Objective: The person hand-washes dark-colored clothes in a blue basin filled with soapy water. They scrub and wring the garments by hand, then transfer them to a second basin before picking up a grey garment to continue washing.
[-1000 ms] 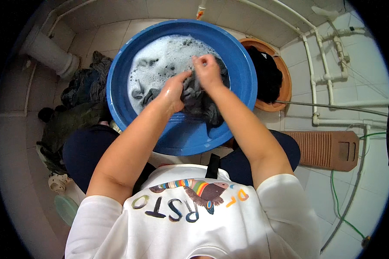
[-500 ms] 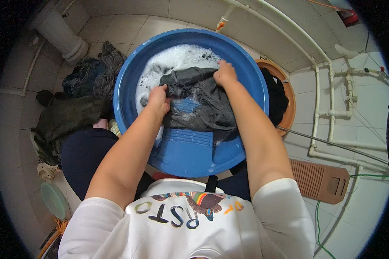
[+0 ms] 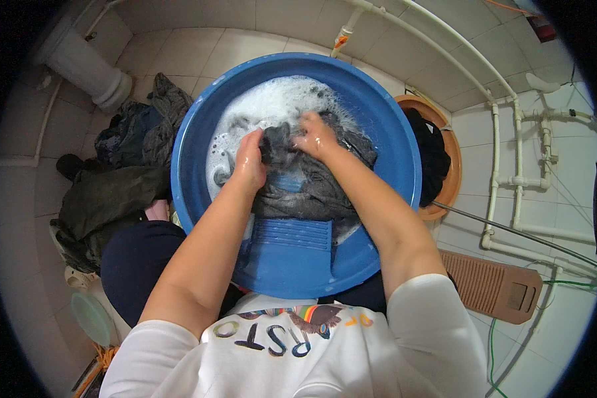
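A soaked dark grey garment (image 3: 312, 189) lies bunched in a large round blue basin (image 3: 408, 166), partly over a ridged blue washboard (image 3: 292, 233) at the near side. My left hand (image 3: 251, 160) is closed on the garment's left part, fingers pointing away from me. Close by on the right, my right hand (image 3: 317, 137) grips the cloth with curled fingers. A raised bunch of fabric stands between the two hands. White suds (image 3: 272, 96) cover the water at the far left of the basin. Some fingertips are hidden in the cloth.
Dark clothes (image 3: 123, 192) lie piled on the floor at left. Behind the basin's right side, an orange-brown basin (image 3: 452, 166) holds black cloth (image 3: 428, 159). A brown washboard (image 3: 494, 284) lies at right, near white wall pipes (image 3: 494, 166). A pale green lid-like disc (image 3: 91, 318) is at lower left.
My right hand has moved left and inward from the garment's far right edge. Both hands are closer together, gathering the cloth between them. The garment's right side has spread further right.
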Demonstrator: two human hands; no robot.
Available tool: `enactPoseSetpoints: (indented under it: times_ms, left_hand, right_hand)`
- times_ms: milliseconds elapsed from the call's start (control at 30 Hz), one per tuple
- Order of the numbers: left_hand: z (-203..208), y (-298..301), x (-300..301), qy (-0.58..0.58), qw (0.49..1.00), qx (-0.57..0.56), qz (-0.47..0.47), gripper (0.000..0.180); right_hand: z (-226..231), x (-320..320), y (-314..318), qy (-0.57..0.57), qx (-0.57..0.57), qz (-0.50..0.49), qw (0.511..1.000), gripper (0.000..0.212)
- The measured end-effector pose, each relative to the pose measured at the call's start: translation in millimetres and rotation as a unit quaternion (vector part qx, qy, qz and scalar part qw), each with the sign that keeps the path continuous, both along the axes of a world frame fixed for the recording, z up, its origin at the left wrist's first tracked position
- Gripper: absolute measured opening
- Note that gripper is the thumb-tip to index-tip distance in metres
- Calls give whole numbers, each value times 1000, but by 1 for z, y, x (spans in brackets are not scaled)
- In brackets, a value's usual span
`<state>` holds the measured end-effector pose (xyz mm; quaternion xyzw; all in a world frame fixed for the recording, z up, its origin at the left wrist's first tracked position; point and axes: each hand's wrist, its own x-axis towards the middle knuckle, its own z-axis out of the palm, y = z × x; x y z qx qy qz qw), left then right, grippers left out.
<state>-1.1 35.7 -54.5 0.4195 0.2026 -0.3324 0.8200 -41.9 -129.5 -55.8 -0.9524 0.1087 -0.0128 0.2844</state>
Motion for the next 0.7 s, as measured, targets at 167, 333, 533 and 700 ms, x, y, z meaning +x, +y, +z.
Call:
enactPoseSetpoints:
  times_ms: [167, 333, 533, 700]
  left_hand:
    - [-51, 23, 13, -11, 998, -63, -28, 24]
    - [14, 15, -11, 37, 900, -378, -211, 28]
    - [49, -12, -42, 129, 988, -81, -12, 27]
    - [8, 15, -26, 42, 984, -136, -108, 40]
  right_hand:
    - [84, -41, 85, -191, 161, 99, 963, 20]
    - [87, -59, 117, -328, 86, 107, 935, 24]
    - [76, -41, 83, -168, 129, -183, 960, 23]
    - [92, -62, 117, -218, 131, -47, 966, 27]
